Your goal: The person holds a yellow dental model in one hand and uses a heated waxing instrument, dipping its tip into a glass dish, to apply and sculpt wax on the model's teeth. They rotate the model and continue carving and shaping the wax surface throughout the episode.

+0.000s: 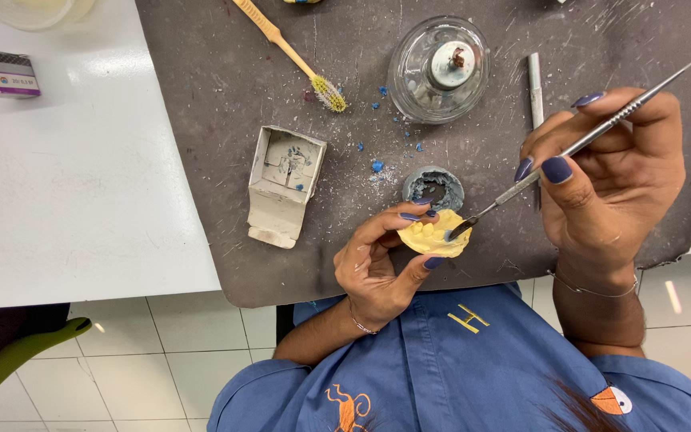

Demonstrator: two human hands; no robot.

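Hands work over a dark grey mat [225,72] that lies on a white desk [65,184]. The left hand [377,260] is closed around a small yellow tooth model [429,238], pinching it between thumb and fingers just above the mat's near edge. The right hand [609,180] grips a thin metal tool [577,146] like a pencil. The flat tip of the tool touches the top of the yellow model.

Just behind the model sits a small round grey pot [433,188] with dark blue-grey stuff inside. Farther back stands a glass burner [438,68] with a metal cap and a short wick in the middle. To the left of the pot lies an open little cardboard box [284,182]; its inside looks smudged with grey, and it cannot be told if anything is in it. A toothbrush [293,56] with a tan handle lies near the burner. Tiny blue crumbs [377,166] are scattered on the mat between them.
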